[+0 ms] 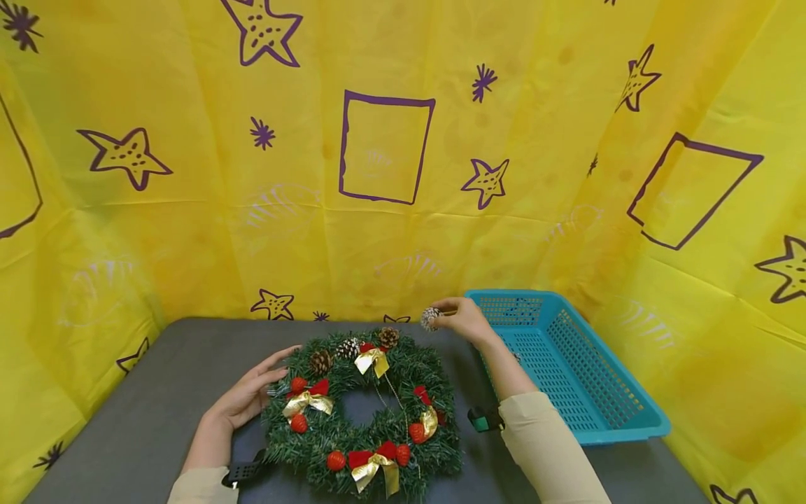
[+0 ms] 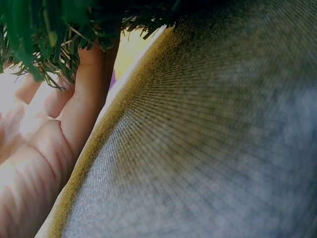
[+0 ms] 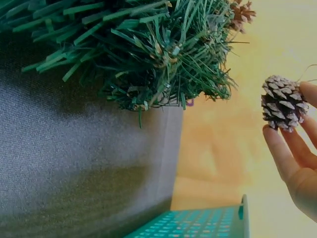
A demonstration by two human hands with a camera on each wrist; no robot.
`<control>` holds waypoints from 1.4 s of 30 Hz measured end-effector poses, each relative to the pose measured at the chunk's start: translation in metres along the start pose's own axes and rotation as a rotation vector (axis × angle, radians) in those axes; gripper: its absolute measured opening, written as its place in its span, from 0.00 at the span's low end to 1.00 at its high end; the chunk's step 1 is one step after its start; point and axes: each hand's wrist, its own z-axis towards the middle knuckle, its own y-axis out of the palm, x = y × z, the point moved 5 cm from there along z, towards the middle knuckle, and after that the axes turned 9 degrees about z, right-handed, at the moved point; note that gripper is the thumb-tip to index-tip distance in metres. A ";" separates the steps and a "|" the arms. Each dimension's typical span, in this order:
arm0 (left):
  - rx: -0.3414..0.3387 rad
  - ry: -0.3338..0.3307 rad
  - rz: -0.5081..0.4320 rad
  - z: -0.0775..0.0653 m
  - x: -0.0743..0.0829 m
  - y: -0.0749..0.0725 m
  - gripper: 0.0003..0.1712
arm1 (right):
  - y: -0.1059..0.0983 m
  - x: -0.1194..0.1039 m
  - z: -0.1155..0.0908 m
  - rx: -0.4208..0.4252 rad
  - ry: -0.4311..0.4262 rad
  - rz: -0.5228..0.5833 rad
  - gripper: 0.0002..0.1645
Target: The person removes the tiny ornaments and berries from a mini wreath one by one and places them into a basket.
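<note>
A green wreath (image 1: 434,364) lies on the dark table, decorated with gold bows, red balls, brown pine cones and a white-tipped one near its top. My left hand (image 1: 248,395) rests against the wreath's left side with fingers extended; in the left wrist view the fingers (image 2: 86,94) reach under the green needles. Beyond the wreath's upper right, my right hand (image 1: 462,320) pinches a white-tipped pine cone (image 3: 283,104) by its edge. A thin wire or string shows at the cone in the right wrist view. The cone is held apart from the wreath.
A teal plastic basket (image 1: 620,357) with perforated walls stands at the right of the dark table (image 1: 195,364). Yellow curtain (image 1: 390,238) with purple drawings hangs behind and at both sides. Dark straps sit at both wrists.
</note>
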 end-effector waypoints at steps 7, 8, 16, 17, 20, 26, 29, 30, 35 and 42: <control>-0.006 0.003 0.012 0.000 0.002 0.000 0.35 | -0.010 -0.003 0.001 0.028 0.005 0.035 0.27; -0.010 0.003 0.022 0.000 0.002 0.000 0.35 | -0.012 -0.003 0.001 0.032 0.006 0.038 0.28; 0.005 -0.007 0.040 0.000 0.002 0.000 0.35 | -0.019 -0.004 -0.003 0.068 0.028 0.079 0.29; 0.004 -0.006 0.039 0.000 0.002 0.000 0.35 | -0.020 -0.004 -0.003 0.071 0.028 0.085 0.29; 0.001 -0.002 0.033 0.000 0.001 0.001 0.34 | -0.025 -0.003 -0.005 0.080 0.038 0.094 0.30; 0.005 0.005 -0.002 0.000 0.001 0.001 0.34 | -0.040 -0.003 -0.004 0.102 0.051 0.102 0.29; 0.002 0.009 0.013 0.000 0.002 0.000 0.34 | -0.050 -0.004 -0.004 0.111 0.058 0.113 0.29; 0.003 0.010 0.022 0.000 0.002 -0.001 0.34 | -0.053 -0.004 -0.004 0.112 0.055 0.117 0.30; 0.013 0.002 0.047 0.001 0.003 -0.002 0.35 | -0.068 -0.003 -0.007 0.120 0.041 0.162 0.30; 0.030 -0.034 0.040 0.000 0.002 -0.001 0.36 | -0.084 0.007 -0.012 0.134 0.044 0.165 0.32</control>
